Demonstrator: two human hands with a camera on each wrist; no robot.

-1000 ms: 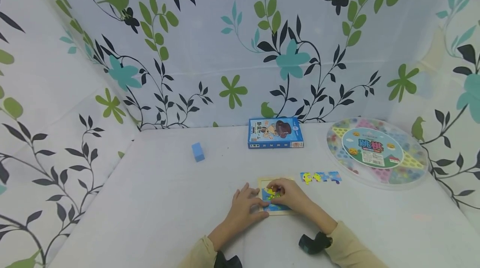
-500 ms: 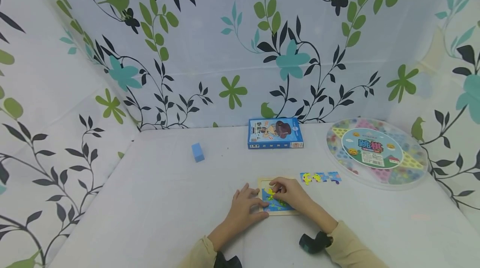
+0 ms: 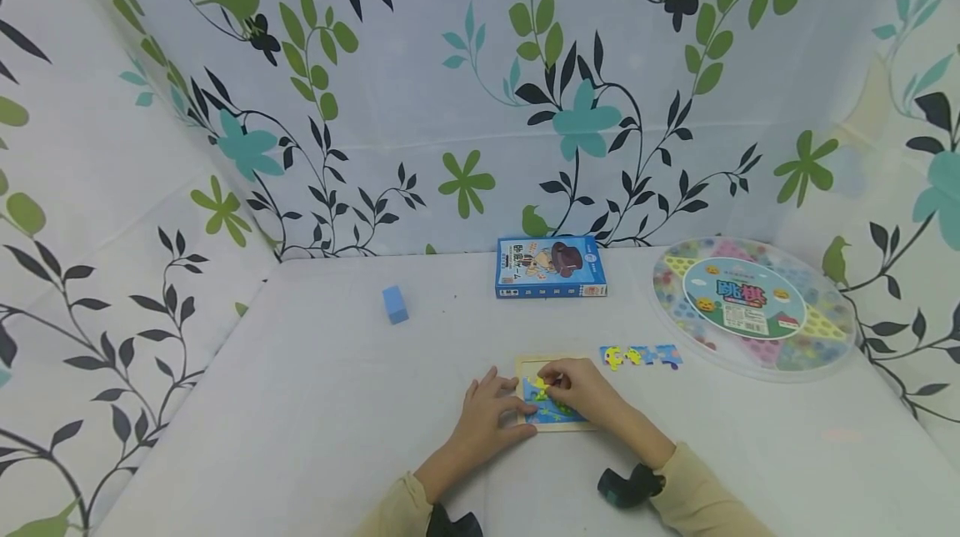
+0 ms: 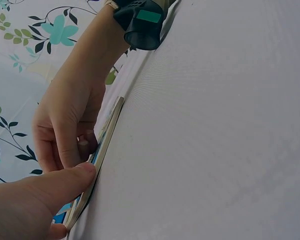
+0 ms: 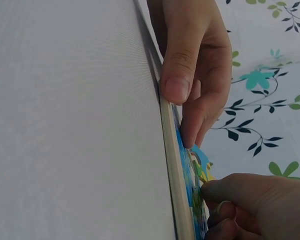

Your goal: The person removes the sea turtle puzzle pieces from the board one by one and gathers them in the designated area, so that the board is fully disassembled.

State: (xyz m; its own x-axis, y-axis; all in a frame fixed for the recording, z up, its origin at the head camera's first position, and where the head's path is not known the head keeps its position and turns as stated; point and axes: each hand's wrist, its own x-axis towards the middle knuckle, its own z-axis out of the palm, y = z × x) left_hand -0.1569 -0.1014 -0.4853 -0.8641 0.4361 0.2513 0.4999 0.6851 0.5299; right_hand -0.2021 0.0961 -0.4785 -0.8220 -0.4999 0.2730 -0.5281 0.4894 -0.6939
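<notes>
Fingers of the right hand [image 3: 581, 388] are pinching a small flat blue-and-yellow puzzle piece [image 5: 204, 160], tipped up over a shallow light-wood puzzle tray [image 3: 562, 427] w/ blue, yellow & green picture bits inside. Can't tell if the piece's bottom edge touches what's under it, too hidden tbh. Left hand [image 3: 483, 422] has its fingers spread & relaxed along the tray's left side, thumb on the near-left corner. Tray's flat on a white cloth-covered counter [image 3: 300, 404], in front of the person.

Other stuff: a row of loose blue-and-yellow puzzle pieces [image 3: 636, 354] just past the tray's far right corner, a blue rectangular cardboard box [image 3: 551, 268] behind the tray, a round clear plastic game board w/ multicolored sections [image 3: 745, 295] far right, & a small light-blue block [image 3: 395, 304] off left, well apart.
</notes>
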